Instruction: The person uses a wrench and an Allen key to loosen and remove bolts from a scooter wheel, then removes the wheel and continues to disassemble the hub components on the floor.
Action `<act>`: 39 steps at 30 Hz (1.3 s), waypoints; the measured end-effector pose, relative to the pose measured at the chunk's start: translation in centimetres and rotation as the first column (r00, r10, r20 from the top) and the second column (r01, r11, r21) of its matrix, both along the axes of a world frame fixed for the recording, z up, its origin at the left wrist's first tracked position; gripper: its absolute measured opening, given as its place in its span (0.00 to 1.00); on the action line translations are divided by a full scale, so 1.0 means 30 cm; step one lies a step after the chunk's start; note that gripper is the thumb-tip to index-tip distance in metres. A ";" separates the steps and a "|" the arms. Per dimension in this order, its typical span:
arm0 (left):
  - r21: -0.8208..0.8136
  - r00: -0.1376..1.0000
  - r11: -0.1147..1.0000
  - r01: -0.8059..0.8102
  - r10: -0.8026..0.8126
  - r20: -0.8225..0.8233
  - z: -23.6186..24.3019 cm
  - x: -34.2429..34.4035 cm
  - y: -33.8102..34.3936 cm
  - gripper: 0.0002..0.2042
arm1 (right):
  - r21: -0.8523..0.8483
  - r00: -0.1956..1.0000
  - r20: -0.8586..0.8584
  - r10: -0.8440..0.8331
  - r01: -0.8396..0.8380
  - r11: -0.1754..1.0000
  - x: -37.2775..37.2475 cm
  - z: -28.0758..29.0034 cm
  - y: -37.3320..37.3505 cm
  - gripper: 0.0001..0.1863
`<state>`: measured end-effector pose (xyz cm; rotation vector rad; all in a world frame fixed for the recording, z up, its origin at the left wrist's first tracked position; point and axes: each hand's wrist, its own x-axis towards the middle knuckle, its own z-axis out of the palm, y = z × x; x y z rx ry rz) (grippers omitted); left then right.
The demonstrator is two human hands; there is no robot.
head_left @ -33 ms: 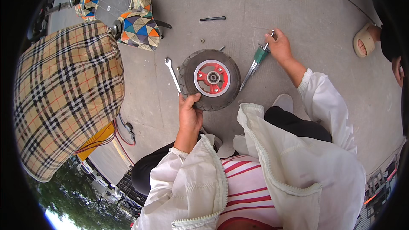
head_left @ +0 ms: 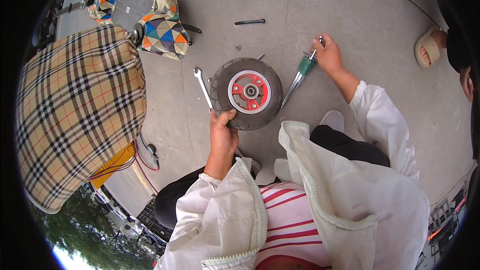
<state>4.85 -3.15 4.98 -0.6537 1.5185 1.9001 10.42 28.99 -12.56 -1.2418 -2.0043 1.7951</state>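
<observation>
A small black tire (head_left: 225, 85) with a red-and-silver rim (head_left: 259, 88) sits below me, gripped at its lower left edge by my left hand (head_left: 222, 140), fingers closed. My right hand (head_left: 327, 55) pinches a silver hex key (head_left: 314, 52) at the top of a green holder (head_left: 305, 65) of several keys, which lies slanted on the ground right of the tire. A wrench (head_left: 202, 87) lies left of the tire. Above it are a black bolt (head_left: 249, 21), a small nut (head_left: 238, 47) and a short metal piece (head_left: 260, 56), partly hidden by the tire.
A plaid-covered seat (head_left: 80, 105) and a patterned padded piece (head_left: 160, 35) stand at left, with cables and a yellow part (head_left: 112, 167) below. At right is another person's sandaled foot (head_left: 427, 47). My bent knees frame the concrete ground (head_left: 360, 20) before me.
</observation>
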 end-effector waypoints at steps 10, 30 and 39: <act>-0.168 0.996 0.983 0.074 -0.081 -0.035 0.074 -0.005 0.062 0.24 | -0.467 0.995 0.097 -0.030 0.072 0.881 -0.009 0.105 0.012 0.17; -0.297 0.983 0.943 0.150 -0.175 -0.059 0.046 -0.003 0.057 0.29 | -0.561 0.973 0.186 0.138 -0.010 0.828 0.057 0.065 0.041 0.24; 0.074 0.957 0.996 -0.047 0.023 0.289 -0.229 -0.043 -0.104 0.22 | -0.449 0.947 0.068 0.315 -0.253 0.857 0.061 0.170 0.063 0.23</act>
